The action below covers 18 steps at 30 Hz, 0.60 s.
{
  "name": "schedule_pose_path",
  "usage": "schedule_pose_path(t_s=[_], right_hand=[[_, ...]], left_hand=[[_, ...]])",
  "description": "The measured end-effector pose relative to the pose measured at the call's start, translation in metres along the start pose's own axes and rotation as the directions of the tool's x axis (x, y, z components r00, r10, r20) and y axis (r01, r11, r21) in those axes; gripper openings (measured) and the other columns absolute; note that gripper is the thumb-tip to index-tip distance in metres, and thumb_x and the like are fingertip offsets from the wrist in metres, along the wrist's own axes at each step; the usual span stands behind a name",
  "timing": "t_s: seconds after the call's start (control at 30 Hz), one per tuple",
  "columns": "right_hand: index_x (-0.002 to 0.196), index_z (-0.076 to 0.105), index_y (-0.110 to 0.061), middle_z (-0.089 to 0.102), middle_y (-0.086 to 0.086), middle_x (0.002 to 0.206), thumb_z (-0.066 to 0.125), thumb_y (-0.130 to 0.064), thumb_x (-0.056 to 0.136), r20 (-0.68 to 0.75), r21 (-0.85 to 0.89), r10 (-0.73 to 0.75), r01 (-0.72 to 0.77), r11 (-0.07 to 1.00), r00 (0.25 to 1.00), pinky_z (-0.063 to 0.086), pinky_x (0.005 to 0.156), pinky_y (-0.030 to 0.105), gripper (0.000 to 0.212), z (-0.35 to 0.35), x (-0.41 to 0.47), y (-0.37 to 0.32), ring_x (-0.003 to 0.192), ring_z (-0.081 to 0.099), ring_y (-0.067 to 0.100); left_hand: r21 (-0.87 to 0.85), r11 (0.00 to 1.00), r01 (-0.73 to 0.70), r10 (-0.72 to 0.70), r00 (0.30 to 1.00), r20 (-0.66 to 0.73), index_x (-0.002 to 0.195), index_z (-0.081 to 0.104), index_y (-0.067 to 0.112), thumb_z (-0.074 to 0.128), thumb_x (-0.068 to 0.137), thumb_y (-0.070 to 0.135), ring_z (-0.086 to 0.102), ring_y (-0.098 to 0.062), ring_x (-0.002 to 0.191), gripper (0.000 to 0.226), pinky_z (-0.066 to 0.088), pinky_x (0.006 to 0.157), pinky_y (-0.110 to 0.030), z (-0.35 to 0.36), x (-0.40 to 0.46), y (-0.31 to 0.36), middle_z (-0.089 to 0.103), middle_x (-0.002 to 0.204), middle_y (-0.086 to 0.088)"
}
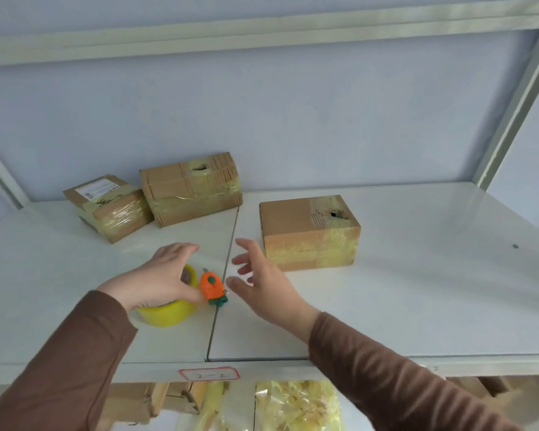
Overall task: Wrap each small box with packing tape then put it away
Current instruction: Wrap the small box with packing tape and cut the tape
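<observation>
Left hand (161, 275) holds tape roll (168, 309) on near shelf (417, 290), right hand (262, 284) spread empty toward box (308, 234) just right; careless reach could knock orange cutter (213, 288) off the edge.

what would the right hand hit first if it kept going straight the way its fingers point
Most likely nothing nearby: the right hand, open, points up-left across bare shelf, passing left of the near box. Farther on, perhaps the taped box at the back; depth is unclear.

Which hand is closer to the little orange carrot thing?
Left. The left hand holds the tape roll, thumb touching the carrot cutter; the right hand hovers open just beside it.
</observation>
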State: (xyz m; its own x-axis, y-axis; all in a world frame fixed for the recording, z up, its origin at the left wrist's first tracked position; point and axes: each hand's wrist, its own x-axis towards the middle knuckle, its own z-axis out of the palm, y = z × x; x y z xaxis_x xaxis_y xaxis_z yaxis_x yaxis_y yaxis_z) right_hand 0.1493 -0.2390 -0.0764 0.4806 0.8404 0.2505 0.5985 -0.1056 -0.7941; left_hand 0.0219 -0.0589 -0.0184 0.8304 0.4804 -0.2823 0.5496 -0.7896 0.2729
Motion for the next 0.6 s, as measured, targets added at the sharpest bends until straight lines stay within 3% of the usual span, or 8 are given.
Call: schedule_pose_path(t_s=[0.13,0.23,0.33,0.4,0.47,0.53,0.6], right_hand=[[0.161,0.012,-0.025,0.057,0.007,0.139,0.07,-0.033,0.092,0.054,-0.012,0.111,-0.111,0.994,0.992,0.045,0.104,0.04,0.091,0.043,0.018,-0.002,0.122,0.055,0.025],[0.161,0.008,-0.026,0.064,0.011,0.114,0.07,-0.026,0.087,0.038,0.023,0.166,-0.167,0.986,0.985,0.048,0.092,0.039,0.096,0.059,0.027,-0.004,0.109,0.06,0.031],[0.148,0.038,-0.021,0.06,0.005,0.1,0.071,-0.017,0.083,-0.004,0.063,0.176,-0.176,0.982,0.984,0.045,0.078,0.033,0.073,0.052,0.026,-0.007,0.097,0.062,0.03],[0.12,0.062,-0.02,0.063,0.004,0.1,0.073,-0.018,0.084,-0.027,0.098,0.159,-0.156,0.983,0.987,0.051,0.077,0.037,0.038,0.04,0.022,-0.011,0.089,0.063,0.026],[0.097,0.065,-0.018,0.063,0.006,0.098,0.071,-0.021,0.088,-0.043,0.131,0.138,-0.132,0.983,0.989,0.057,0.076,0.046,0.011,0.026,0.017,-0.015,0.082,0.064,0.027],[0.092,0.06,-0.014,0.061,0.01,0.097,0.068,-0.026,0.094,-0.031,0.149,0.11,-0.104,0.983,0.994,0.059,0.068,0.049,0.014,0.009,0.011,-0.02,0.079,0.063,0.03],[0.092,0.055,-0.008,0.061,0.014,0.092,0.063,-0.038,0.1,-0.014,0.117,0.059,-0.057,0.991,0.998,0.054,0.063,0.044,0.032,-0.01,0.005,-0.025,0.077,0.059,0.029]], left_hand=[[0.036,0.999,0.012,-0.009,0.997,-0.074,0.159,0.02,0.023,0.08,0.076,0.039,0.019,-0.019,0.149,0.103,0.029,0.115,-0.031,0.023,0.002,-0.008,0.027,0.161,0.0],[0.042,0.999,-0.021,0.029,0.978,-0.207,0.154,0.027,0.025,0.078,0.077,0.032,0.03,-0.017,0.14,0.092,0.036,0.107,-0.031,0.032,0.002,-0.011,0.042,0.149,0.002],[-0.086,0.995,-0.058,0.031,0.957,-0.29,0.144,0.039,0.032,0.082,0.076,0.038,0.045,-0.013,0.121,0.08,0.044,0.096,-0.032,0.035,-0.002,-0.012,0.051,0.129,0.009],[-0.148,0.983,-0.11,0.052,0.937,-0.346,0.125,0.053,0.038,0.082,0.076,0.045,0.05,-0.007,0.107,0.057,0.046,0.088,-0.033,0.034,-0.006,-0.008,0.052,0.113,0.018],[-0.119,0.978,-0.173,0.11,0.906,-0.409,0.1,0.063,0.04,0.081,0.077,0.049,0.05,-0.006,0.103,0.031,0.048,0.084,-0.036,0.032,-0.008,0.0,0.055,0.102,0.019],[-0.107,0.966,-0.235,0.166,0.882,-0.44,0.087,0.064,0.04,0.079,0.079,0.052,0.052,-0.002,0.099,0.021,0.049,0.079,-0.037,0.031,-0.012,0.013,0.058,0.097,0.017],[-0.101,0.943,-0.318,0.241,0.859,-0.452,0.084,0.061,0.044,0.076,0.082,0.053,0.053,0.001,0.097,0.017,0.047,0.073,-0.032,0.031,-0.015,0.029,0.06,0.097,0.02]])
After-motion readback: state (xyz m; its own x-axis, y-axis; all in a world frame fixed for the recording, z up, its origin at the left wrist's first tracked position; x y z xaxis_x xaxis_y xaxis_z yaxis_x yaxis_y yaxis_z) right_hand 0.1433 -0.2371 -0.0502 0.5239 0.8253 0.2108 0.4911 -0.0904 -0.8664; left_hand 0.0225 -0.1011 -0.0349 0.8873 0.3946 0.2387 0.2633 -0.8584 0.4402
